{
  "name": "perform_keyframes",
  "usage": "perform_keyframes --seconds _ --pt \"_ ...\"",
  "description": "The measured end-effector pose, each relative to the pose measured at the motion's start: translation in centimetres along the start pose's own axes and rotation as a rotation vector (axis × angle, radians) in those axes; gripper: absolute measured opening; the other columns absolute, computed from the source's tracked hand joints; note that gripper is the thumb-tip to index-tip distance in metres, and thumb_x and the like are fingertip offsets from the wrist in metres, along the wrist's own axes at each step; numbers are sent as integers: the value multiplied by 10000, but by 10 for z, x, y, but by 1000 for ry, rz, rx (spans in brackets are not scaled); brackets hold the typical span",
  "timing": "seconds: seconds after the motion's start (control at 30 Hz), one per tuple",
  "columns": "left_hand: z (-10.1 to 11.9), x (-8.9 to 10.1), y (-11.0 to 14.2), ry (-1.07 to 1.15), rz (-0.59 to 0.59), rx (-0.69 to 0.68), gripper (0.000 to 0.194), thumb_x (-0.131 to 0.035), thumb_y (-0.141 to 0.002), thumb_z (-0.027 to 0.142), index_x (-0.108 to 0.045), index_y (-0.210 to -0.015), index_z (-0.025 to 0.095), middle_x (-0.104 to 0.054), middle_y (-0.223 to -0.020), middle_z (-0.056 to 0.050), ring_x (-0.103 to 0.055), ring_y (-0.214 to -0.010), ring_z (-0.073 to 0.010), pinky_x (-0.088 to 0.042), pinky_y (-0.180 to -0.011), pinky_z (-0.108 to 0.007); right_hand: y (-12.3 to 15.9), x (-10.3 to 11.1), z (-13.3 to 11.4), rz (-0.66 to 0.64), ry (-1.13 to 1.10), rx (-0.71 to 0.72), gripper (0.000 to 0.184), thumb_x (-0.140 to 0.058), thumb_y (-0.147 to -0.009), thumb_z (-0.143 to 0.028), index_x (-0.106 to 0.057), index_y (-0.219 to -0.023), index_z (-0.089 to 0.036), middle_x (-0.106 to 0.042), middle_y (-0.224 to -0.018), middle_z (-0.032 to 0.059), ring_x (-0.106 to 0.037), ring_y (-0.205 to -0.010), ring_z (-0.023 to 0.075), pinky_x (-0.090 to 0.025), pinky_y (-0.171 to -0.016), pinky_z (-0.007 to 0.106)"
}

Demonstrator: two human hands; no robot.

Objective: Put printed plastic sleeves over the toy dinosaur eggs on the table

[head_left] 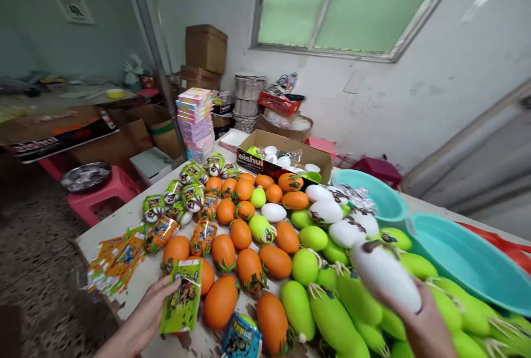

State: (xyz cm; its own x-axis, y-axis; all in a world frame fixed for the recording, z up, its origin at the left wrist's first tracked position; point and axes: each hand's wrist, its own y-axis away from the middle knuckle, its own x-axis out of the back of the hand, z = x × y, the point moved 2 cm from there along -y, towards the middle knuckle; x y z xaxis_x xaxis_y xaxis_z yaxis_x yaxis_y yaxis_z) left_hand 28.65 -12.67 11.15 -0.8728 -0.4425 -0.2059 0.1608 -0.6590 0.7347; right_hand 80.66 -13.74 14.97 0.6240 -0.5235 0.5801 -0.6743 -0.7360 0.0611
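My left hand (143,314) pinches a flat green printed packet (182,300) at its left edge, above the table's front left part. In my right hand (427,314) is a white egg-shaped toy (385,278) with brown markings at its far end, slightly blurred and held over the green toys. Several orange egg-shaped toys (222,302) lie around the packet. Green elongated toys (336,314) with pale stringy ends are heaped below my right hand. More white egg-shaped toys (327,211) rest beyond it. A blue printed packet (243,338) lies at the near edge.
Loose orange and green packets (120,258) spread at the table's left corner, with filled packets (193,197) behind. A cardboard box (286,150) holds white and green pieces. Two turquoise basins (468,269) (385,197) stand at right. Boxes (194,120) are stacked at back left.
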Motion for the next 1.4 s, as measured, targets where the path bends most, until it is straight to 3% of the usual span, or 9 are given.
perform_keyframes --seconds 0.17,0.23,0.3,0.4,0.47,0.57,0.73,1.0,1.4 --pt "3 -43 9 34 -215 -76 399 -818 -625 328 -659 -955 170 -745 -909 -61 -700 -863 -238 -547 -772 -330 122 -117 -52 -1035 -653 27 955 -842 -416 -471 -432 -1247 -238 -566 -1254 153 -600 -1027 388 -513 -799 458" --pt "5 -64 13 26 -345 -153 411 -814 -634 332 -674 -976 152 -738 -959 -81 -685 -905 -230 -525 -803 -305 156 -151 -75 -1194 -763 1 962 -888 -400 -350 -456 -1253 -244 -586 -1244 122 -593 -1058 357 -497 -842 436" --pt "7 -82 17 10 -441 -216 409 -793 -662 352 -676 -999 152 -727 -1013 -87 -666 -941 -221 -507 -821 -289 175 -173 -89 -1149 -879 -62 980 -908 -377 -243 -473 -1255 -262 -606 -1231 91 -592 -1075 328 -485 -873 419" --pt "10 -92 26 -19 -544 -315 417 -718 -744 397 -654 -1086 166 -704 -1097 -86 -636 -1009 -229 -490 -860 -304 192 -190 -94 -814 -1141 -221 915 -902 -426 -254 -505 -1249 -292 -642 -1195 43 -618 -1034 266 -506 -843 364" --pt "13 -87 29 -75 -593 -397 418 -685 -776 397 -643 -1124 171 -694 -1127 -80 -616 -1049 -230 -475 -893 -304 208 -196 -93 -601 -1286 -334 739 -866 -534 -332 -560 -1204 -278 -687 -1120 21 -634 -992 222 -518 -817 322" --pt "19 -70 26 -200 -653 -447 393 -673 -783 402 -664 -1098 166 -698 -1121 -67 -607 -1060 -225 -459 -919 -294 237 -208 -93 -493 -1384 -539 499 -769 -683 -429 -624 -1120 -237 -736 -992 23 -668 -916 205 -537 -793 329" --pt "46 -49 0 -386 -789 -278 365 -708 -747 409 -695 -1006 152 -733 -1003 -63 -655 -914 -215 -496 -817 -291 266 -225 -91 -357 -1350 -794 345 -776 -680 -327 -658 -964 -171 -752 -754 39 -695 -677 205 -569 -648 331" --pt "97 -50 -44 -437 -921 204 266 -792 -672 292 -714 -845 106 -750 -823 -110 -682 -723 -196 -536 -745 -320 279 -235 -102 -442 -1358 -818 445 -768 -667 -335 -609 -1061 -199 -752 -920 74 -707 -831 305 -559 -762 517" --pt "106 -30 -43 -503 -932 166 308 -769 -698 347 -736 -878 99 -752 -897 -127 -692 -781 -208 -524 -738 -291 277 -254 -99 -651 -1213 -700 371 -785 -628 -256 -644 -961 -173 -748 -856 74 -692 -745 261 -561 -693 462"
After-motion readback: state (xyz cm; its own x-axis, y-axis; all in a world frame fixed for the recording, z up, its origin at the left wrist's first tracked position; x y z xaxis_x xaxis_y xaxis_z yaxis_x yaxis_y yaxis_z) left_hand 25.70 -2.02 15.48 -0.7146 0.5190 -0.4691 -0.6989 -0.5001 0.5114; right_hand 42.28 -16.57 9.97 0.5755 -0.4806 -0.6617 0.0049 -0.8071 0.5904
